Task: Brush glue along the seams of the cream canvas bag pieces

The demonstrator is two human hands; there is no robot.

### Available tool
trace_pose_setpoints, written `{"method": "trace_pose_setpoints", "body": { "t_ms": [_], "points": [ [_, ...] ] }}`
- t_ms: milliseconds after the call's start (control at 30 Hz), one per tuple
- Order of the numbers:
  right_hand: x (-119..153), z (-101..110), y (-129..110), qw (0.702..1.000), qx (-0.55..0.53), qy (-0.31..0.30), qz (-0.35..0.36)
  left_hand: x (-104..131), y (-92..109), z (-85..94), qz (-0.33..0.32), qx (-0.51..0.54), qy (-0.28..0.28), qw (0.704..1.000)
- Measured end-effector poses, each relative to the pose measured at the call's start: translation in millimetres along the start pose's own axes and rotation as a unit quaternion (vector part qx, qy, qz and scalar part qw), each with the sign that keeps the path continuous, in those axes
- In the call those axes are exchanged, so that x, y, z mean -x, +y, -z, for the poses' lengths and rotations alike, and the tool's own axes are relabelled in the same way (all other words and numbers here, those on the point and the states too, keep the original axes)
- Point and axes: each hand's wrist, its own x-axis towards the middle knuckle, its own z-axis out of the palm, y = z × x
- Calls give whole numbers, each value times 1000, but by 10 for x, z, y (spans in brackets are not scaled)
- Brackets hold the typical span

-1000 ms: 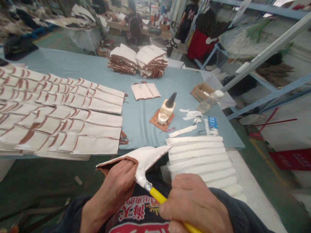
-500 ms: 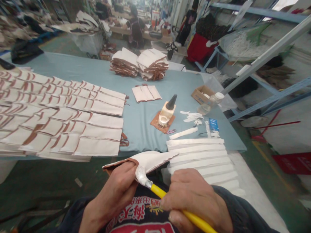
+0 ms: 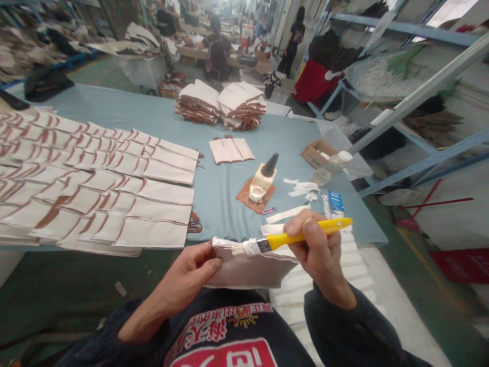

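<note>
My left hand point(image 3: 196, 267) pinches the left end of a pale, flat fabric piece point(image 3: 248, 272), which stands on edge just off the table's front. In my right hand point(image 3: 315, 244) is a yellow-handled paintbrush point(image 3: 284, 239), its handle gripped between thumb and fingers. The brush's bristles, wrapped in white near the ferrule, touch the piece's upper edge. Under and behind my right hand lie several white strips point(image 3: 351, 255) side by side. Beyond the piece, a cream container point(image 3: 263, 181) with a dark cone-shaped end rests on a brown patch point(image 3: 244, 192).
Rows of overlapping pale pieces with brown edges point(image 3: 153, 204) cover the table's left. Two stacks of similar pieces point(image 3: 240, 102) stand at the back, a single one point(image 3: 231, 150) before them. A cardboard box point(image 3: 316, 152) and clear jar point(image 3: 340, 159) are at right. Two people are farther off.
The fabric piece has turned from lying tilted to standing on edge. My right hand has risen and swung the brush from a steep slant to nearly level, bristles now on the upper edge.
</note>
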Motion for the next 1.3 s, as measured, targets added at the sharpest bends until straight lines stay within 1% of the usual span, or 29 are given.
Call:
{"method": "trace_pose_setpoints", "body": {
  "t_ms": [100,167,233,300,333,367,400,500,533,567,633,700,800,933,1000,1100,1133,1200,1267,1300],
  "points": [
    [65,-50,53,998,27,-47,14,-7,-1,7,29,51,-25,998],
    [67,-96,84,992,89,-80,49,-13,-8,1,58,77,-40,995],
    [40,-135,94,970,181,-96,134,-17,-17,-4,92,92,-57,990],
    [19,-147,76,933,260,-101,227,-19,-20,-5,124,108,-71,984],
    [22,-139,59,920,281,-99,254,-20,-16,-4,136,118,-73,981],
    [39,-121,38,917,286,-91,262,-22,-9,-2,144,130,-69,979],
    [69,-94,16,923,278,-74,256,-26,2,1,147,142,-62,977],
    [196,-3,-37,960,196,-9,198,-39,48,8,143,157,-36,976],
    [230,14,-42,969,172,-4,177,-44,64,10,140,156,-33,977],
    [252,19,-38,974,161,-16,160,-48,77,11,138,154,-34,978],
    [252,-7,-3,971,181,-54,150,-54,98,13,135,151,-48,978],
    [214,-58,54,956,227,-74,169,-57,108,20,132,149,-61,978],
    [194,-103,115,944,256,-55,201,-60,105,43,126,152,-62,978],
    [279,-83,93,946,242,-9,215,-67,94,76,120,167,-61,977],
    [284,-90,73,945,242,-20,218,-70,100,85,120,166,-62,977],
    [207,-136,72,938,258,-67,223,-71,124,93,117,160,-63,978],
    [179,-149,76,936,261,-69,224,-72,133,97,116,161,-64,978],
    [152,-160,79,938,261,-52,222,-72,146,108,114,168,-66,977],
    [168,-163,74,940,261,-37,215,-72,145,123,116,174,-66,976],
    [182,-168,73,941,262,-41,212,-73,140,131,116,175,-62,976]
  ]
}}
